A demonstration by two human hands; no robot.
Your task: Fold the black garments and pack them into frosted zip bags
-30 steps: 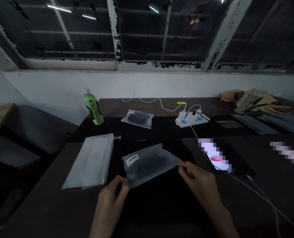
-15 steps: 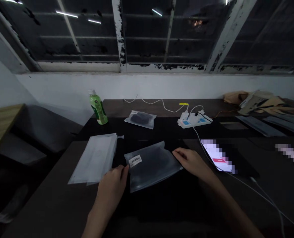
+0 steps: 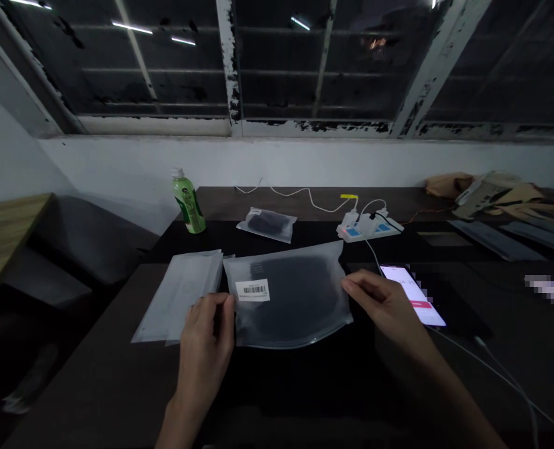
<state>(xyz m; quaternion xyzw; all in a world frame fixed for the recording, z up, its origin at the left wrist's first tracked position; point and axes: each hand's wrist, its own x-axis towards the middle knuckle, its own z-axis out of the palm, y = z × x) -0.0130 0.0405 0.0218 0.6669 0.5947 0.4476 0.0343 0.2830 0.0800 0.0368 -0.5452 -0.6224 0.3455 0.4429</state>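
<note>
A frosted plastic bag [image 3: 300, 299] with a dark item inside and a white barcode label [image 3: 252, 290] is held at both sides over the dark table. My left hand [image 3: 208, 349] pinches its left edge beside the label. On the opposite edge, the thumb and fingers of my right hand [image 3: 384, 308] are closed on the bag. A stack of flat frosted bags [image 3: 178, 296] lies just left of the held one. Farther back rests a smaller frosted bag [image 3: 267, 225] with something dark in it.
A green bottle [image 3: 189, 202] stands at the back left. Behind my right hand are a white power strip [image 3: 370, 229] with cables and a lit phone [image 3: 410, 293]. Flat bags [image 3: 495, 240] and brown wrapping [image 3: 515, 202] lie at the far right.
The held bag has been raised and straightened, its label side now facing me more squarely. Both hands moved with it, the right one slightly outward. The view shifted a little.
</note>
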